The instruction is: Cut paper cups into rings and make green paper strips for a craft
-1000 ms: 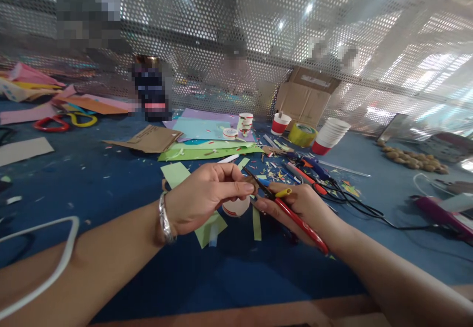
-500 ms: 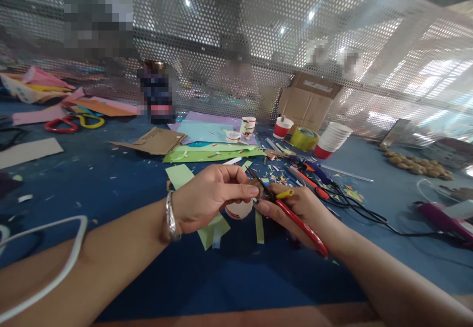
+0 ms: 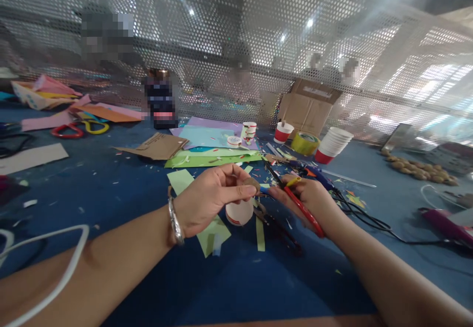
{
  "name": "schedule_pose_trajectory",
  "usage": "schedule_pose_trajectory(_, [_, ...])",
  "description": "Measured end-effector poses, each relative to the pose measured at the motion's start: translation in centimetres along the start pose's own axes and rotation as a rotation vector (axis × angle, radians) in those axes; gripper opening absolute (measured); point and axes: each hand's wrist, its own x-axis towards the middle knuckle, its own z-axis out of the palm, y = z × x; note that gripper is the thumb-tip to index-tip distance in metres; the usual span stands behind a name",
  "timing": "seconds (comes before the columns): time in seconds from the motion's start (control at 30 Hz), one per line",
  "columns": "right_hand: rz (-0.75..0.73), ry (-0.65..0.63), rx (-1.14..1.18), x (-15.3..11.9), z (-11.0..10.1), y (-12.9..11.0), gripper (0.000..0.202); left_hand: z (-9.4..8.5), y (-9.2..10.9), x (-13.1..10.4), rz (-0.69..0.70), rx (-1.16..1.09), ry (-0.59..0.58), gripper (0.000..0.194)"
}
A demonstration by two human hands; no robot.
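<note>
Between the thumb and fingers of my left hand [image 3: 218, 191] is a small brown cardboard piece [image 3: 252, 184]. My right hand [image 3: 305, 196] grips red-handled scissors [image 3: 301, 209], with a yellow part showing by the fingers. Their dark blades point up and left, a little right of the brown piece and apart from it. A bit of blue shows near my right fingertips; I cannot make out what it is. Under my hands stands a white paper cup piece [image 3: 239, 212], next to pale green paper strips [image 3: 212, 233]. A dark tool [image 3: 283, 233] lies below my right hand.
Coloured paper sheets [image 3: 214, 157] and a cardboard piece [image 3: 158, 146] lie ahead. To the right are a red-and-white cup [image 3: 284, 132], yellow tape [image 3: 305, 143], stacked cups [image 3: 333, 145] and a black cable [image 3: 369, 221]. A white cable [image 3: 70, 268] crosses above my left forearm.
My right hand has drawn the scissors slightly right and up, away from the brown cardboard piece. The dark tool below has come into fuller view. My left hand keeps its pinch.
</note>
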Motion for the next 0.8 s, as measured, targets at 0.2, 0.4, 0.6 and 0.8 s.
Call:
schedule_pose_trajectory(0.2, [-0.022,-0.047,-0.012,0.2,-0.2,1.2,0.040,-0.2,0.0,0.2,0.077,0.024,0.019,0.024])
schedule_pose_trajectory(0.4, [-0.060,-0.121,0.174,-1.1,-0.3,-0.8,0.032,-0.1,0.0,0.0,0.071,0.026,0.043,0.016])
schedule_pose_trajectory(0.6, [-0.128,-0.221,0.167,-1.7,-0.4,-1.7,0.031,0.4,-0.1,-0.4,0.046,-0.053,0.008,0.012])
schedule_pose_trajectory(0.8, [-0.148,-0.248,0.125,-1.7,-0.3,-2.2,0.032,0.6,-0.3,-0.4,0.016,-0.070,0.014,0.010])
